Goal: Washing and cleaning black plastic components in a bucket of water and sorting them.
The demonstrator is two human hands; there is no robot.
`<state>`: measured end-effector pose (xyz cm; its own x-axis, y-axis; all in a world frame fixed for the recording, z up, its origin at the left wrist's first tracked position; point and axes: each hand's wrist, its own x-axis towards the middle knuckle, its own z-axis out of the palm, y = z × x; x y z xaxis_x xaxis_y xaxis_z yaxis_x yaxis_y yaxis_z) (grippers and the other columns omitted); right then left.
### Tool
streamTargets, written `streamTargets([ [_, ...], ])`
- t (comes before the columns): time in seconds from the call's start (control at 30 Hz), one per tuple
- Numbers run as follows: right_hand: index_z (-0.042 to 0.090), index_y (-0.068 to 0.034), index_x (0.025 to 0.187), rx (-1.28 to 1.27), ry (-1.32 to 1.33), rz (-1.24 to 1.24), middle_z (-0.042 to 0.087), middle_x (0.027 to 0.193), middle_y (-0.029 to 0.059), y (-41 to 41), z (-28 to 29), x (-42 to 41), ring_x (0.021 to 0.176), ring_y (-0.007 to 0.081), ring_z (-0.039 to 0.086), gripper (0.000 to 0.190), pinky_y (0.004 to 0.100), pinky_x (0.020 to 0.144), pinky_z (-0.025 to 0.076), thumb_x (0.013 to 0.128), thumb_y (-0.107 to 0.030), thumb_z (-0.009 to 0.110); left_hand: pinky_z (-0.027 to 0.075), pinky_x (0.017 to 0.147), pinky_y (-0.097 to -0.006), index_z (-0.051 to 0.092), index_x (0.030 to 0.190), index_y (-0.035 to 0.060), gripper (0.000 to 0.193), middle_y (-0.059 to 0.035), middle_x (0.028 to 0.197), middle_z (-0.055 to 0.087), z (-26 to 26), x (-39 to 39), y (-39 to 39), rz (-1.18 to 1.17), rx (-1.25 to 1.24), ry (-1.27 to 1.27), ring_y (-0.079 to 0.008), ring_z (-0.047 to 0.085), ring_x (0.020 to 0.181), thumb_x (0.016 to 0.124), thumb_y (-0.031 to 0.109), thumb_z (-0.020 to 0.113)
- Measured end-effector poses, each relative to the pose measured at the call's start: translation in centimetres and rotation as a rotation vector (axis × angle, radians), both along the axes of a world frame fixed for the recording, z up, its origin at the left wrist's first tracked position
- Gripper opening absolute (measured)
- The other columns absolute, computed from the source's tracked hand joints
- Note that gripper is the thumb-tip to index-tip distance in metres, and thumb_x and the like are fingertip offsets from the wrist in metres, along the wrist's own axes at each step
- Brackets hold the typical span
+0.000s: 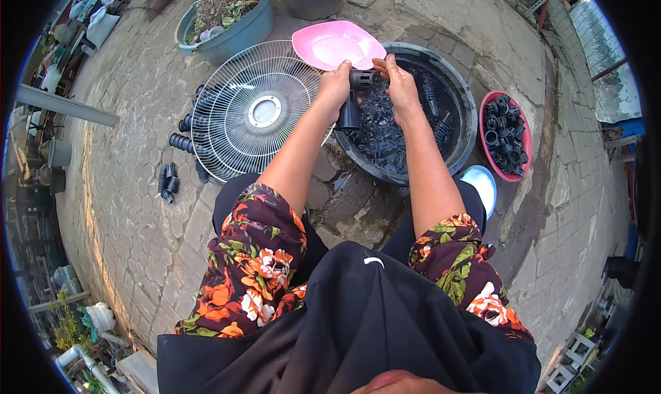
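Observation:
My left hand (336,87) grips a black plastic pipe-like fitting (350,110) with a slotted end, held over the left rim of a large black basin of water (467,136). My right hand (402,87) is raised above the basin beside the fitting's slotted end, fingers apart; whether the fingertips touch it, I cannot tell. Ribbed black plastic parts (429,92) lie in the water. Just beyond my hands is a pink plastic dish (338,44). Left of the basin, a round wire fan guard (232,120) lies over more ribbed black parts (182,142).
On the right stands a red basket (528,151) full of black plastic fittings, near a light blue dish (481,187). Several loose black parts (168,182) lie on the paving at left. A blue-green planter (242,38) and a dark pot (312,1) stand beyond.

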<state>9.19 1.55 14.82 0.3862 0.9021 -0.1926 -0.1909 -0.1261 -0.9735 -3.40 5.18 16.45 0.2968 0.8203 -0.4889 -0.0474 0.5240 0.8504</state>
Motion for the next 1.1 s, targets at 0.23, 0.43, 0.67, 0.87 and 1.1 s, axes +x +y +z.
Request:
streamTargets([
  [0.23,0.055,-0.008,0.109,-0.100,-0.021,0.359,0.057,0.068,0.0006,-0.1,-0.2,-1.2,0.047,0.0062,0.049,0.027,0.0190,0.040,0.037,0.084,-0.017,0.051,0.043,0.041,-0.0269,0.051,0.085,0.0036,0.035,-0.0052,0.059,0.053,1.4,-2.8,0.3,-0.200,0.059,-0.024,-0.0148,0.051,0.045,0.083,0.037,0.044],
  [0.43,0.056,-0.004,0.107,-0.091,-0.255,0.265,0.056,0.068,0.0003,-0.8,3.1,0.5,0.046,0.0046,0.045,0.040,0.0180,0.039,0.034,0.075,-0.026,0.063,0.044,0.058,-0.0331,0.053,0.090,-0.0054,0.043,-0.0151,0.078,0.058,-0.3,-4.6,2.2,0.309,0.269,0.232,-0.0197,0.054,0.063,0.087,0.036,0.041],
  [0.67,0.060,-0.007,0.102,-0.004,-0.396,0.381,0.059,0.080,0.0019,-1.3,3.4,1.3,0.056,0.0071,0.049,0.038,0.0214,0.049,0.041,0.068,-0.020,0.068,0.043,0.065,-0.0339,0.054,0.093,-0.0064,0.046,-0.0175,0.080,0.059,-1.3,-2.9,1.9,0.216,0.401,0.283,-0.0232,0.056,0.073,0.085,0.038,0.045],
  [0.87,0.054,-0.004,0.105,-0.008,-0.139,0.337,0.055,0.079,0.0021,-0.1,0.8,1.7,0.053,0.0063,0.048,0.039,0.0189,0.044,0.038,0.073,-0.021,0.065,0.046,0.045,-0.0302,0.049,0.096,0.0031,0.040,-0.0092,0.070,0.055,-1.1,-2.4,1.7,-0.006,0.063,-0.086,-0.0163,0.053,0.049,0.085,0.041,0.044],
  [1.1,0.054,-0.006,0.105,-0.125,-0.066,0.100,0.056,0.082,0.0016,1.0,-2.6,1.2,0.057,0.0059,0.049,0.029,0.0174,0.046,0.040,0.078,-0.016,0.060,0.046,0.045,-0.0270,0.055,0.095,0.0084,0.030,-0.0056,0.071,0.058,-1.1,-2.5,1.8,0.058,-0.127,-0.296,-0.0130,0.054,0.053,0.079,0.034,0.055],
])
